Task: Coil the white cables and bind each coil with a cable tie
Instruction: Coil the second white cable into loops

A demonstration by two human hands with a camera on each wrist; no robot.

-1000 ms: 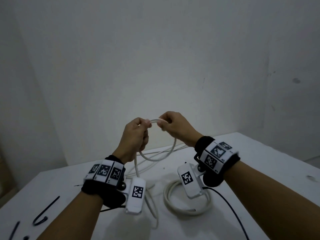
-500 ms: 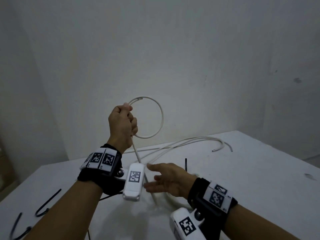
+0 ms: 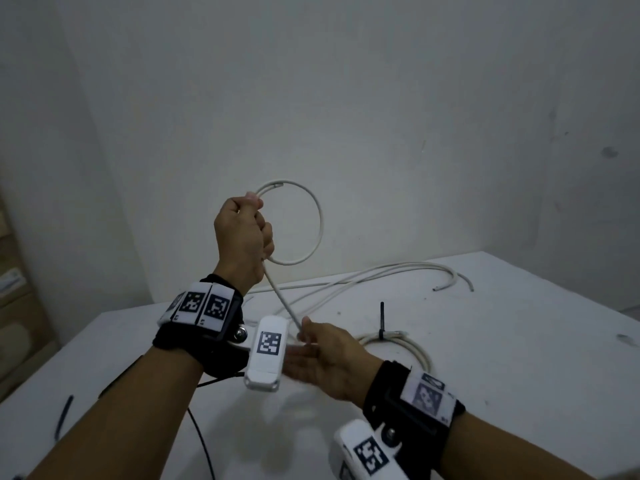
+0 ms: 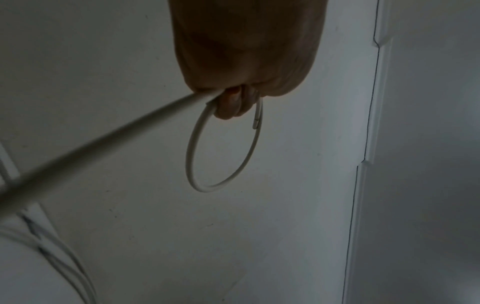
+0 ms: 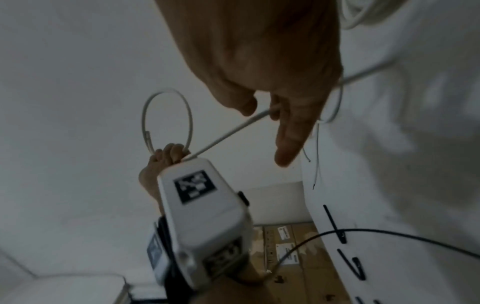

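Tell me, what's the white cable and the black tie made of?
The cable looks like smooth, matte white plastic over wire: it bends into a springy loop in the left hand. The tie looks like stiff black plastic, probably nylon, standing upright on the finished coil.

From the head view I cannot see the fingertips of the right hand (image 3: 325,355): the left wrist camera housing (image 3: 266,353) covers them, so the grip on the white cable (image 3: 282,299) is confirmed only in the right wrist view. The cable section inside the left hand (image 3: 242,233) is hidden by the curled fingers. In the left wrist view, the cable strand nearest the lens is blurred and cut off at the left edge. The tied coil (image 3: 405,344) on the surface (image 3: 519,358) is partly hidden behind the right hand. At the near left, a black cable tie (image 3: 64,415) is blurred. Labels on the cardboard boxes (image 5: 285,242) are too small to read.
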